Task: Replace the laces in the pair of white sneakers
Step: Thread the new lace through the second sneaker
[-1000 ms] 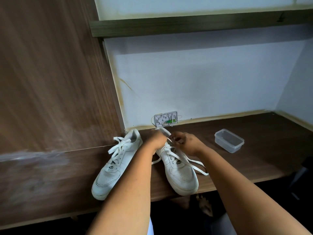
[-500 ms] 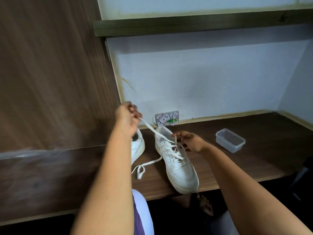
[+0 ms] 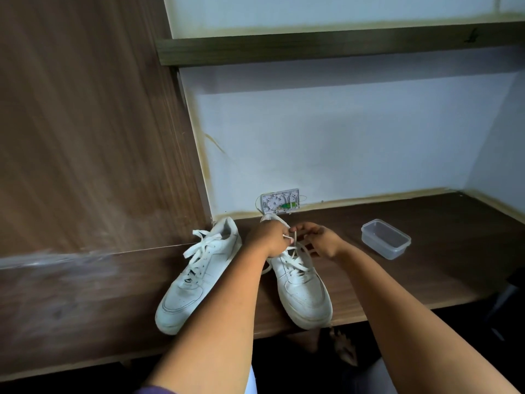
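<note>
Two white sneakers stand on a dark wooden desk (image 3: 426,274). The left sneaker (image 3: 196,277) points toward me and to the left, its white lace loose over the tongue. The right sneaker (image 3: 301,288) points toward me at the desk's front edge. Both hands work at its upper eyelets. My left hand (image 3: 268,237) pinches the tip of the white lace (image 3: 295,253). My right hand (image 3: 322,241) pinches the lace just beside it. The sneaker's collar is hidden behind my hands.
A clear plastic container (image 3: 385,238) sits on the desk to the right of the sneakers. A small white wall box (image 3: 279,201) is fixed low on the back wall. A tall wooden panel (image 3: 85,137) rises at the left, a shelf (image 3: 341,44) overhead.
My left hand, which had pulled the lace up and to the left, has come back down to the right sneaker's top. The left sneaker is in view again.
</note>
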Available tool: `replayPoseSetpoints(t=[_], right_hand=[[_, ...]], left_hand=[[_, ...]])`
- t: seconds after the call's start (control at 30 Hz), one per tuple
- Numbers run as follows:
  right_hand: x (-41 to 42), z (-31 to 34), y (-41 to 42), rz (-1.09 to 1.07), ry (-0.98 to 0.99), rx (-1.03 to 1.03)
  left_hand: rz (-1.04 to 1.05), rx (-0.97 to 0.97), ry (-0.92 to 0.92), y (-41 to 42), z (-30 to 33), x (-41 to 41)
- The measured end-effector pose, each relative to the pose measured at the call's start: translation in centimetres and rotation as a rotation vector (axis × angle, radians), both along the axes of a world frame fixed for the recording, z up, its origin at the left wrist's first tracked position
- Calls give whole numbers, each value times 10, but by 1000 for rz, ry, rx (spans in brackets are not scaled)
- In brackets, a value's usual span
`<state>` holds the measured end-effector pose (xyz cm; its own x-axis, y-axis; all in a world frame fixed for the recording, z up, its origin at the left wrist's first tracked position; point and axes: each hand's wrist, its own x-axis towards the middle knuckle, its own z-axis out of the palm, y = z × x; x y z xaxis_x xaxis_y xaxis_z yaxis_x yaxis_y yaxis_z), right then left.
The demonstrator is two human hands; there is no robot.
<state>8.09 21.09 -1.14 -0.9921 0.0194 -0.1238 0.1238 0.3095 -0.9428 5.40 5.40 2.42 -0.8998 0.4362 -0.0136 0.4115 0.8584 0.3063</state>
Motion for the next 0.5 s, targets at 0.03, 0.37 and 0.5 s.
replayPoseSetpoints(t=[0.03, 0.37, 0.5], right_hand=[[0, 0, 0, 10, 2, 9], [8, 10, 2, 65, -53, 111], [10, 10, 0, -3, 16, 142]], left_hand=[[4, 73, -26, 0, -2, -1], [376, 935, -69, -48, 25, -16], [355, 610, -66, -46, 18, -13]])
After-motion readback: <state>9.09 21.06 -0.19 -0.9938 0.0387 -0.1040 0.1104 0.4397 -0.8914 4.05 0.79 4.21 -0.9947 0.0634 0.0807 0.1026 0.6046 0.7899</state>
